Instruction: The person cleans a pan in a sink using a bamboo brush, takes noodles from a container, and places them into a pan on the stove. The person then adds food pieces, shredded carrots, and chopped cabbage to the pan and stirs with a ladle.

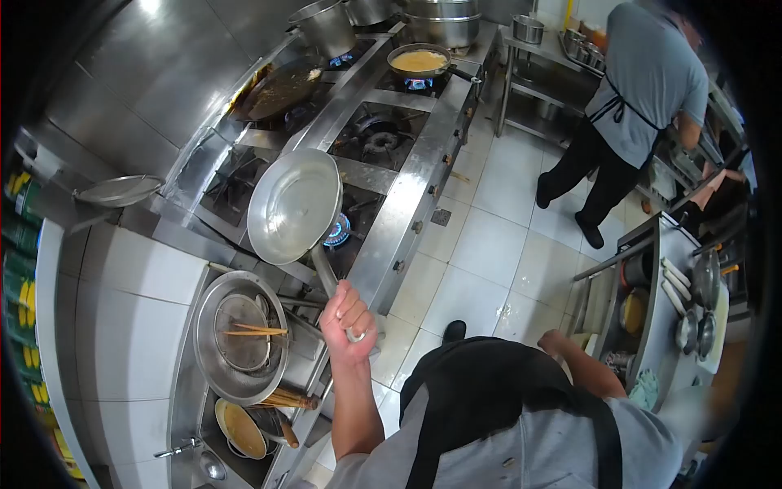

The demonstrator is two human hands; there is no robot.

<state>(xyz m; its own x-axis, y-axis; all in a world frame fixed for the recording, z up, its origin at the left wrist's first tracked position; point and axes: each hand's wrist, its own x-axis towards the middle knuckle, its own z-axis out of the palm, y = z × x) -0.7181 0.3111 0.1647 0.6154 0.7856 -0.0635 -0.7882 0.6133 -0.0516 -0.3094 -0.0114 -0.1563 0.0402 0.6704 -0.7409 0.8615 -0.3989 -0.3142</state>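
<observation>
Left hand (349, 316) grips a silver frying pan (293, 208), ten o'clock, beside a lit burner (336, 231); skillet (419, 74) of yellow food (419, 61), twelve o'clock; aproned person (648, 90), two o'clock.

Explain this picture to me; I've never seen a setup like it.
There is no machine here: a person works with two bare hands. The one picture comes from a camera worn on the head, looking forward and down. The left hand grips a silver pan, held tilted near a lit burner. The right hand is by the waist; whether it holds anything can't be seen. On the stove, a frying pan of yellow food sits over another flame.
</observation>
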